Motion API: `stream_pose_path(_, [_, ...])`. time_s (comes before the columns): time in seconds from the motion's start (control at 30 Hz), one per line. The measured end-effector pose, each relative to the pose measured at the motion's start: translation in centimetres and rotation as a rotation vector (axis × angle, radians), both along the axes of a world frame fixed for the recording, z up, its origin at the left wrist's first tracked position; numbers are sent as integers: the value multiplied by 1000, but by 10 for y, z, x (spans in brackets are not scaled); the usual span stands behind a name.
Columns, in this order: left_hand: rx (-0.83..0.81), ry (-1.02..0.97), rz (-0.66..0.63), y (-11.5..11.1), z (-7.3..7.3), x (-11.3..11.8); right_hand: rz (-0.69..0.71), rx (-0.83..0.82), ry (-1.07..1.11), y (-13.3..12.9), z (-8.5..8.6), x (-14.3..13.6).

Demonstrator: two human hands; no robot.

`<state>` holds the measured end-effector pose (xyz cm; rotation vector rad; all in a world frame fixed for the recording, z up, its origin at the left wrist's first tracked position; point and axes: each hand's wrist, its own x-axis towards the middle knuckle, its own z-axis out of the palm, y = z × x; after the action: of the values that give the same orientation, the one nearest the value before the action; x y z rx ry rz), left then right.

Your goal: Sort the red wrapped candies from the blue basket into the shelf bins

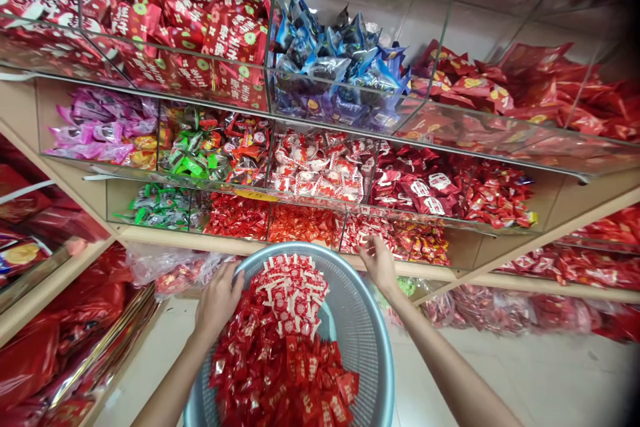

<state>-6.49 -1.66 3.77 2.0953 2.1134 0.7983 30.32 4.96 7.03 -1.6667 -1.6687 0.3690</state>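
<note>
A round blue-grey plastic basket [385, 347] stands before me. Red-wrapped candies [280, 380] fill its left and near part, and a heap of white-and-red wrapped candies [295, 290] lies at its far side. My left hand [220, 297] is closed over the basket's left rim. Beyond the right rim, my right hand [379, 263] is at the front of the lowest shelf bins, by a bin of red-and-white candies [363, 230]. Its fingers are loosely bent and apart, and I see nothing in them.
Clear dividers split the shelves into bins. Large red packets [235, 33] and blue packets [340, 60] fill upper bins; purple-wrapped candies [100, 123] and green-wrapped candies [195, 153] sit lower. The wooden shelf edge [185, 238] runs behind the basket. Bagged goods [490, 307] lie underneath, above the tiled floor [500, 367].
</note>
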Motion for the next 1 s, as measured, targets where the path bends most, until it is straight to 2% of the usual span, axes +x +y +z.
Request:
stream_pose_path(0.07, [13,-1,-6,0,-2,-1,-51,-42,-157,27,1,17])
stream_pose_path(0.13, [20,2,-6,1,-4,-2,-38,-211,-288,50,-2,27])
stream_pose_path(0.23, [33,-4,-13,2,-6,-3,-1,-513,-402,74,-9,29])
stream_pose_path(0.33, [54,-9,-27,2,-6,-3,-6,-663,-497,91,-14,26])
stream_pose_path(0.5, [44,11,-17,1,-3,-2,67,-618,-602,100,-15,24])
stream_pose_path(0.77, [34,37,-5,0,-2,-1,111,-495,-646,89,-7,25])
stream_pose_path(1.0, [15,53,8,-1,1,1,107,-475,-629,89,-15,29])
